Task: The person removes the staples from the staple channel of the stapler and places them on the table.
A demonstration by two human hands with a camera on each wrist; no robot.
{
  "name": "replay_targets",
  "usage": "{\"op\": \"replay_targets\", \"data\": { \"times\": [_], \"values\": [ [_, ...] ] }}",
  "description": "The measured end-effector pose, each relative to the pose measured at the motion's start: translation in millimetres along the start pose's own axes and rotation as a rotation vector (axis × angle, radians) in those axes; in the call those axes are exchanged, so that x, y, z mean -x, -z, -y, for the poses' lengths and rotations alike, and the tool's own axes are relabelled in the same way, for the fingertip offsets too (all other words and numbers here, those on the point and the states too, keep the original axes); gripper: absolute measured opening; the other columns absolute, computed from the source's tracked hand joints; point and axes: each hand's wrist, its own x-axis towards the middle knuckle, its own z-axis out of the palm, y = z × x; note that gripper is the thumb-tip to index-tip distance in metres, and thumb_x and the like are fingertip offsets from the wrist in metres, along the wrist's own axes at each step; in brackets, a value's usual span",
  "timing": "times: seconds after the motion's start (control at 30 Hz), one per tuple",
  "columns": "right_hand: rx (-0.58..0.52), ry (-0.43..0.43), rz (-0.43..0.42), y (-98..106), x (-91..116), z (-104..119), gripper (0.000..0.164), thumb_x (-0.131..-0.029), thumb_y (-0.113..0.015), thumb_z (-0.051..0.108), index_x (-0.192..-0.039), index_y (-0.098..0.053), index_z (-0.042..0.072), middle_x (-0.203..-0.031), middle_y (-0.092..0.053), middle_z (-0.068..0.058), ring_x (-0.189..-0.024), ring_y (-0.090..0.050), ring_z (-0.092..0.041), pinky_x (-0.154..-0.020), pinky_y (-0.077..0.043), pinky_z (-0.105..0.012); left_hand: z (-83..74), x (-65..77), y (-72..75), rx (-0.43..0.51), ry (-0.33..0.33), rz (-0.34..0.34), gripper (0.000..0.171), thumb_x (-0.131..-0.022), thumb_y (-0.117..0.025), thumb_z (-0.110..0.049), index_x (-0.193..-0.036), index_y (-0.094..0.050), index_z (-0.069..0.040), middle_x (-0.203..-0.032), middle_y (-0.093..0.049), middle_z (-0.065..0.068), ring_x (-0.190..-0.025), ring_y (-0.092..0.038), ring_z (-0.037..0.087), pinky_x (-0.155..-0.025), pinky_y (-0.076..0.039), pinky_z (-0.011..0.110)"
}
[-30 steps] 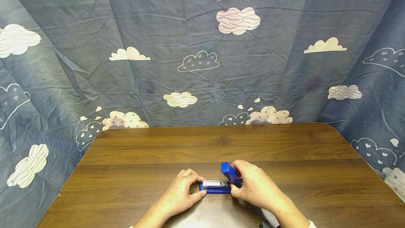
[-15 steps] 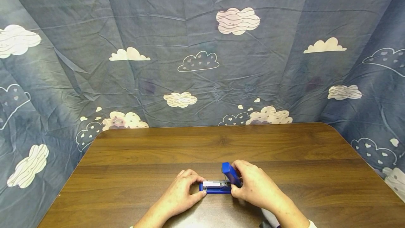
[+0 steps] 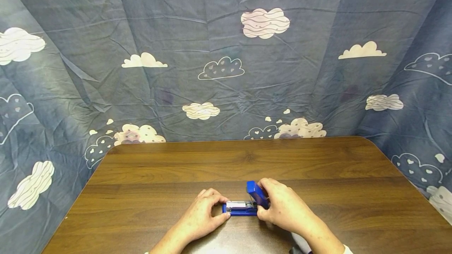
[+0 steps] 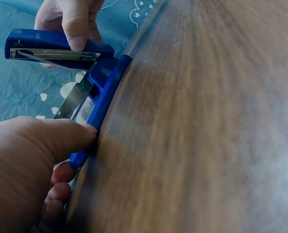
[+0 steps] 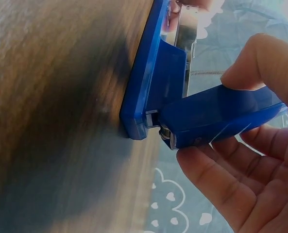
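Observation:
A blue stapler (image 3: 243, 213) lies on the wooden table with its top cover (image 5: 221, 114) swung up, baring the metal staple channel (image 3: 240, 204). Its base (image 4: 105, 97) rests flat on the tabletop. My left hand (image 3: 199, 214) pinches the front end of the base between thumb and fingers. With my right hand (image 3: 286, 207) I grip the raised cover near the hinge, thumb on one side and fingers on the other. A thin spring (image 5: 207, 73) stretches between cover and channel. What lies inside the channel is too small to tell.
The brown wooden table (image 3: 159, 167) extends around the stapler. Behind it hangs a dark blue cloth (image 3: 226, 93) with a cloud print. A grey and black object (image 3: 300, 244), partly hidden by the right forearm, sits at the near edge.

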Motion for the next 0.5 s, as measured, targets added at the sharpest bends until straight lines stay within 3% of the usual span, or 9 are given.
{"op": "replay_targets", "data": {
  "times": [0.3, 0.5],
  "values": [
    [-0.021, 0.007, 0.010, 0.6, 0.2, -2.4, 0.037, -0.068, -0.083, 0.019, -0.097, -0.060, 0.021, -0.085, -0.059, 0.012, -0.075, -0.055, -0.003, -0.067, -0.050, -0.024, -0.5, 0.2, 0.4, 0.009, -0.001, 0.005, 0.025, -0.083, -0.082, -0.028, -0.106, -0.075, -0.021, -0.102, -0.066, -0.013, -0.098, -0.056, 0.006, -0.089, -0.048, 0.029],
    [-0.068, 0.028, 0.010, 1.2, 0.0, -7.9, 0.035, -0.067, -0.081, 0.016, -0.089, -0.055, 0.024, -0.080, -0.054, 0.014, -0.074, -0.053, -0.004, -0.066, -0.047, -0.023, -0.8, 0.1, 0.9, 0.013, 0.009, 0.015, 0.026, -0.084, -0.081, -0.029, -0.108, -0.074, -0.021, -0.103, -0.066, -0.013, -0.099, -0.056, 0.006, -0.089, -0.048, 0.029]
  ]
}}
